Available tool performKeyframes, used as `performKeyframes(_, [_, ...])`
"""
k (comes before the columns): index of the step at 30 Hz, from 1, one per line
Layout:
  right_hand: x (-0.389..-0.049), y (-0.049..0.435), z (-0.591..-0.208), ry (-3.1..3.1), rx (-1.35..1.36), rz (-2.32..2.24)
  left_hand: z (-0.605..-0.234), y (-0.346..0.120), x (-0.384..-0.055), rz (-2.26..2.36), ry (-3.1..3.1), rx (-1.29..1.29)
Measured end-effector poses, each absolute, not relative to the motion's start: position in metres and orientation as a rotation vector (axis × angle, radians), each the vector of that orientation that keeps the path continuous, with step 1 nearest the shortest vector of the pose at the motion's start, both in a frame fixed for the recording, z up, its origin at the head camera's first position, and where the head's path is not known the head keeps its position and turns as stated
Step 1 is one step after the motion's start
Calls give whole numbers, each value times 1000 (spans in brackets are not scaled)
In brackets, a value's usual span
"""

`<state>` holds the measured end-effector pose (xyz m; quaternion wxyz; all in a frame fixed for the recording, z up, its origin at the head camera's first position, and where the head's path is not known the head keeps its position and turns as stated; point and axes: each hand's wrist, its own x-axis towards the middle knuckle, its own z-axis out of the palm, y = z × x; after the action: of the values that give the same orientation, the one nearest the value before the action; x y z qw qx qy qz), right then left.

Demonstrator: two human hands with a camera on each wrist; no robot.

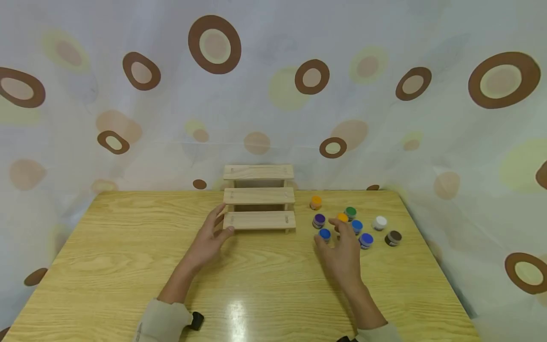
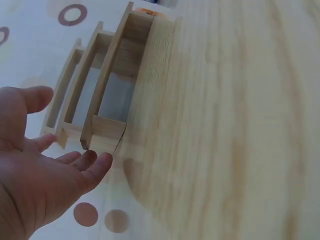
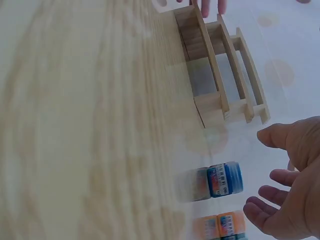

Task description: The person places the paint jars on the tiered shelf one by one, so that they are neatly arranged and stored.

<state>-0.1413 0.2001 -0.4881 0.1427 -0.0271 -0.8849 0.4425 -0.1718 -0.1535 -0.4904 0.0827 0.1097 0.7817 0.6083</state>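
A three-step wooden rack (image 1: pixel 259 220) stands at the back middle of the table. At its left end is my left hand (image 1: pixel 207 241), thumb and fingers spread; whether the fingertips touch the wood I cannot tell. My right hand (image 1: pixel 343 254) hovers among small paint jars, its fingers loosely bent with nothing held. Nearest its thumb is a blue-lidded paint jar (image 1: pixel 325 234), which the right wrist view shows standing apart from the hand (image 3: pixel 295 185). An orange-lidded paint jar (image 1: pixel 342 217) is partly hidden behind the right fingers.
Around the right hand stand a purple-lidded jar (image 1: pixel 318 220), another orange jar (image 1: pixel 315 203), a green one (image 1: pixel 350 213), two more blue ones, a white one (image 1: pixel 379 223) and a dark brown one (image 1: pixel 393 238). A patterned cloth (image 1: pixel 256 109) hangs behind the wooden table (image 1: pixel 265 285).
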Motion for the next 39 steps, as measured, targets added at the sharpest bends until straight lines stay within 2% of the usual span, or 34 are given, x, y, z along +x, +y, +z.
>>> performKeyframes(8, [-148, 212, -506, -2553, -154, 1479, -501, -160, -178, 1901, 2239, 295])
performKeyframes(17, [-155, 220, -517, -2544, -107, 1454, -518, -173, -190, 1964, 2072, 213])
performKeyframes(30, [-164, 239, -514, -2627, -3, 1592, -518, -175, -199, 1955, 2140, 248])
performKeyframes(39, [-161, 241, -519, -2625, 8, 1562, -525, -176, -194, 1993, 2089, 266])
